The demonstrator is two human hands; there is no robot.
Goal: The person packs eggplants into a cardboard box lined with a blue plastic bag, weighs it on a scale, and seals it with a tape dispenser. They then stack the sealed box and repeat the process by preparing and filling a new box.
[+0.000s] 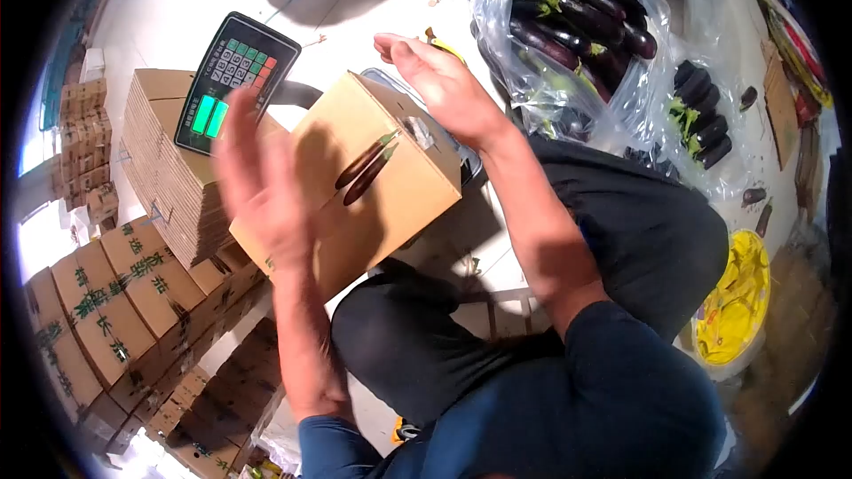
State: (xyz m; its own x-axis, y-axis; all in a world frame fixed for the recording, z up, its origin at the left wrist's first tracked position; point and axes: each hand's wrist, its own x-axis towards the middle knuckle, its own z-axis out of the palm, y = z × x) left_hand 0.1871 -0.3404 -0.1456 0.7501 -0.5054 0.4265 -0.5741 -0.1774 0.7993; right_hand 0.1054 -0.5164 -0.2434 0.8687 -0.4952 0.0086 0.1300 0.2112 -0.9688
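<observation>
A cardboard box (399,204) stands tilted in view between my hands, with two long dark eggplants (366,168) pictured on its face. My left hand (266,182), blurred by motion, is raised over the box's left side with its fingers stretched out and nothing in it. Held out flat, my right hand (439,93) hovers at the box's far right edge, also holding nothing. Under that edge shows part of a metal scale platform (472,164). A scale's keypad display (235,80), lit green, rises behind my left hand.
Flattened cartons (164,160) are stacked at the left, above rows of printed boxes (115,302). An open plastic bag of eggplants (577,27) stands at the upper right, near a smaller bag of eggplants (706,115). At the right is a yellow-lined tub (735,302).
</observation>
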